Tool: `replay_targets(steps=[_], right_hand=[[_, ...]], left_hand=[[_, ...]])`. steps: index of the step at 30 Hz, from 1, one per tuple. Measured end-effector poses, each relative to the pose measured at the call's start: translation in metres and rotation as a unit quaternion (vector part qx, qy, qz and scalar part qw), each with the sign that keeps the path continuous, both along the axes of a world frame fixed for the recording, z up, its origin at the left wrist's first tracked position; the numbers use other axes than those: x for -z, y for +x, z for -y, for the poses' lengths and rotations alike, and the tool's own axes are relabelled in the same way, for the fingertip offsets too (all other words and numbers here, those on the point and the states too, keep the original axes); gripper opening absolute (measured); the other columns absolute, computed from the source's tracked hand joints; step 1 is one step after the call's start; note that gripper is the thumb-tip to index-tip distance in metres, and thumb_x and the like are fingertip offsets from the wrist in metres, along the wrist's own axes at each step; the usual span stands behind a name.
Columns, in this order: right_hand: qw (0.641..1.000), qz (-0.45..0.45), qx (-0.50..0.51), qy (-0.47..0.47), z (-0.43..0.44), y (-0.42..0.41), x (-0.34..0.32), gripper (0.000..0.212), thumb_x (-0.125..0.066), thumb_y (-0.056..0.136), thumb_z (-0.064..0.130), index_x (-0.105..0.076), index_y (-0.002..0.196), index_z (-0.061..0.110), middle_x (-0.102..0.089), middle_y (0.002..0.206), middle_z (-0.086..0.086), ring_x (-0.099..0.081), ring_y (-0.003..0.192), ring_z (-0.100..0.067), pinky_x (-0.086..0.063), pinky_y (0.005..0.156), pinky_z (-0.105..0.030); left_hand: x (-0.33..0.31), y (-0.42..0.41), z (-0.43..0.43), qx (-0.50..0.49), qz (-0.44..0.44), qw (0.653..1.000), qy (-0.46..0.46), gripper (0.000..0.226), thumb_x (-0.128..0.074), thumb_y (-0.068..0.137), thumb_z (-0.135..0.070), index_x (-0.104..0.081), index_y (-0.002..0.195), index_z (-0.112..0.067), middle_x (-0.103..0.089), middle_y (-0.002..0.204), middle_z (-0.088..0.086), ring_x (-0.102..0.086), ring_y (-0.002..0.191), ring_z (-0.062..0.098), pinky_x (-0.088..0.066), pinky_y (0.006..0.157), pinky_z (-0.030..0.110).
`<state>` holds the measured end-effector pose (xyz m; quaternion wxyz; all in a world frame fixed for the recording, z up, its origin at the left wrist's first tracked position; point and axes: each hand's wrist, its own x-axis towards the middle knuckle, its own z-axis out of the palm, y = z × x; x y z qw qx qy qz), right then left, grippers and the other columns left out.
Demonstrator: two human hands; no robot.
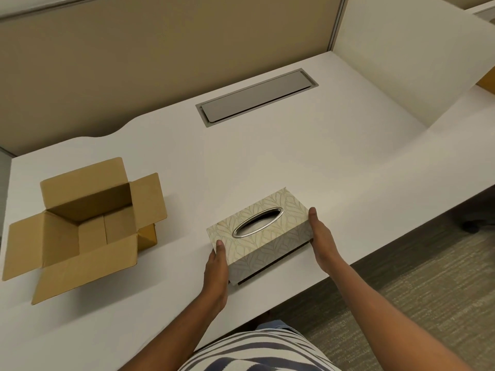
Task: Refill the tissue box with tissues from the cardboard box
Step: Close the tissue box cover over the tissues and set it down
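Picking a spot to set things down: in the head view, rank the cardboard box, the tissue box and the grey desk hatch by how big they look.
1. cardboard box, largest with its flaps spread open.
2. grey desk hatch and tissue box: these look alike in area; the hatch lies farther from the camera, so no firm order.

A white desk (267, 162) fills the middle of the frame; a grey cable hatch (257, 97) lies flush in it, upper centre; a beige partition (160, 54) stands behind, upper left; patterned carpet (415, 303) shows lower right.
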<state>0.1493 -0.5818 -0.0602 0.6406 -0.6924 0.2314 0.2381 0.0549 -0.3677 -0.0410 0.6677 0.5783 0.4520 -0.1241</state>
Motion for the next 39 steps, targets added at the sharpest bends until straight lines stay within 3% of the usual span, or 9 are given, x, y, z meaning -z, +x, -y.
replay_targets(steps=[2,6,17,20,23,26,29,33,39], right_hand=[[1.0,0.012,0.004,0.0,0.0,-0.005,0.0,0.091,-0.037,0.056,0.097,-0.061,0.113,0.031,-0.063,0.124,0.001,-0.055,0.118,-0.02,-0.036,0.111,-0.047],[1.0,0.019,0.005,-0.01,-0.004,-0.01,0.001,0.094,-0.031,0.056,0.099,-0.056,0.12,0.034,-0.058,0.134,0.0,-0.05,0.125,-0.019,-0.033,0.113,-0.047],[0.999,0.049,0.016,-0.005,-0.006,-0.012,0.005,0.096,-0.032,0.052,0.1,-0.053,0.119,0.035,-0.059,0.13,0.001,-0.052,0.122,-0.019,-0.036,0.112,-0.044],[0.999,0.049,0.009,-0.019,-0.004,-0.011,0.008,0.105,-0.031,0.056,0.098,-0.055,0.13,0.027,-0.058,0.133,0.002,-0.052,0.124,-0.018,-0.037,0.112,-0.045],[0.998,0.046,0.004,-0.03,-0.004,-0.011,0.01,0.105,-0.03,0.061,0.096,-0.051,0.137,0.026,-0.058,0.135,0.002,-0.051,0.126,-0.018,-0.036,0.113,-0.046],[0.997,0.053,0.002,-0.056,-0.01,-0.013,-0.002,0.082,-0.023,0.086,0.077,-0.044,0.143,0.022,-0.048,0.146,-0.003,-0.043,0.134,-0.022,-0.029,0.116,-0.045],[0.993,0.076,0.0,-0.085,-0.008,-0.017,-0.002,0.057,-0.019,0.103,0.046,-0.034,0.148,0.014,-0.042,0.148,-0.006,-0.035,0.14,-0.023,-0.021,0.11,-0.026],[0.987,0.104,-0.017,-0.119,-0.006,-0.023,-0.006,0.051,-0.02,0.105,0.035,-0.042,0.142,0.008,-0.049,0.129,-0.001,-0.042,0.131,-0.02,-0.024,0.101,-0.02],[0.984,0.121,-0.025,-0.132,-0.005,-0.022,-0.009,0.039,-0.021,0.105,0.033,-0.055,0.109,0.014,-0.057,0.101,-0.001,-0.053,0.085,-0.009,-0.036,0.084,-0.024]], left_hand=[[-0.011,0.003,0.001,0.008,-0.005,1.0,0.018,0.064,-0.032,0.09,-0.063,-0.035,0.142,-0.026,-0.044,0.144,0.001,-0.041,0.13,0.025,-0.036,0.104,0.038],[-0.015,0.001,0.002,0.026,-0.012,0.999,0.043,0.06,-0.031,0.093,-0.057,-0.033,0.143,-0.024,-0.041,0.146,0.003,-0.039,0.132,0.026,-0.033,0.109,0.042],[-0.004,-0.003,0.002,0.03,-0.029,0.999,0.018,0.076,-0.036,0.081,-0.074,-0.058,0.124,-0.016,-0.063,0.121,0.006,-0.056,0.112,0.026,-0.041,0.104,0.045],[-0.005,-0.003,-0.001,0.03,-0.032,0.999,0.021,0.066,-0.038,0.086,-0.066,-0.061,0.119,-0.013,-0.066,0.115,0.007,-0.058,0.108,0.027,-0.043,0.103,0.045],[0.0,-0.007,-0.003,0.035,-0.024,0.999,0.012,0.084,-0.044,0.072,-0.079,-0.058,0.125,-0.016,-0.064,0.122,0.004,-0.057,0.112,0.025,-0.041,0.105,0.046],[-0.005,-0.008,0.001,0.06,-0.023,0.998,0.013,0.088,-0.04,0.072,-0.079,-0.053,0.131,-0.016,-0.059,0.128,0.003,-0.053,0.116,0.024,-0.038,0.106,0.042],[-0.008,-0.011,0.007,0.09,-0.018,0.994,0.058,0.065,-0.029,0.092,-0.058,-0.047,0.134,-0.011,-0.053,0.134,0.007,-0.048,0.121,0.027,-0.036,0.103,0.037],[-0.008,-0.013,0.011,0.116,-0.02,0.988,0.103,0.061,-0.026,0.096,-0.053,-0.043,0.136,-0.01,-0.05,0.136,0.011,-0.048,0.119,0.026,-0.036,0.096,0.032],[-0.005,-0.014,0.008,0.187,-0.019,0.961,0.203,0.057,-0.024,0.097,-0.05,-0.056,0.112,-0.006,-0.055,0.089,0.0,-0.051,0.079,0.014,-0.037,0.076,0.027]])
